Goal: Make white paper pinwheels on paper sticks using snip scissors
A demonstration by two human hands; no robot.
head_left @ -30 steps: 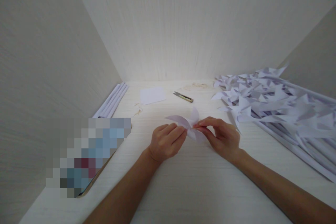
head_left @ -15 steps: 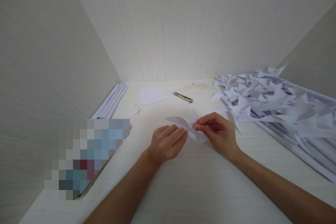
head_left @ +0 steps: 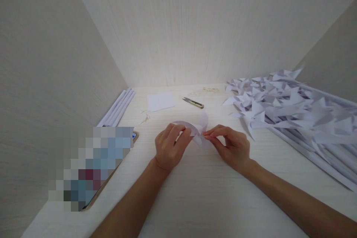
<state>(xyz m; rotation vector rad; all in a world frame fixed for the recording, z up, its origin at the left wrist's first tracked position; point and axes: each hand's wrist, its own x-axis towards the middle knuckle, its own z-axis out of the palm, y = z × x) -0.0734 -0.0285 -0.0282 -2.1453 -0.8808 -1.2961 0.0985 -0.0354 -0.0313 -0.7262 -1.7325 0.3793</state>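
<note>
A white paper pinwheel (head_left: pixel 199 139) is held just above the table between my two hands. My left hand (head_left: pixel 171 147) pinches its left side, with one curved blade arching over the fingers. At the pinwheel's centre, the thumb and forefinger of my right hand (head_left: pixel 231 143) are closed together on the paper; whether they also grip something small there is hidden. One blade stands up behind the fingers. Beyond the hands, thread snips (head_left: pixel 193 102) lie on the table, with a white paper sheet (head_left: pixel 160 102) to their left.
On the right lies a heap of white paper pinwheels (head_left: pixel 279 100) with rolled paper sticks (head_left: pixel 329 160). Several rolled paper tubes (head_left: pixel 118 108) lean at the back left. A phone-like device (head_left: pixel 135 136), mostly pixelated, sits on the left. Thin scraps (head_left: pixel 145 119) are scattered nearby. Walls enclose the back and sides.
My left hand has moved slightly left, its fingers now arched over a pinwheel blade. My right fingers have shifted a little left and the pinwheel has tilted.
</note>
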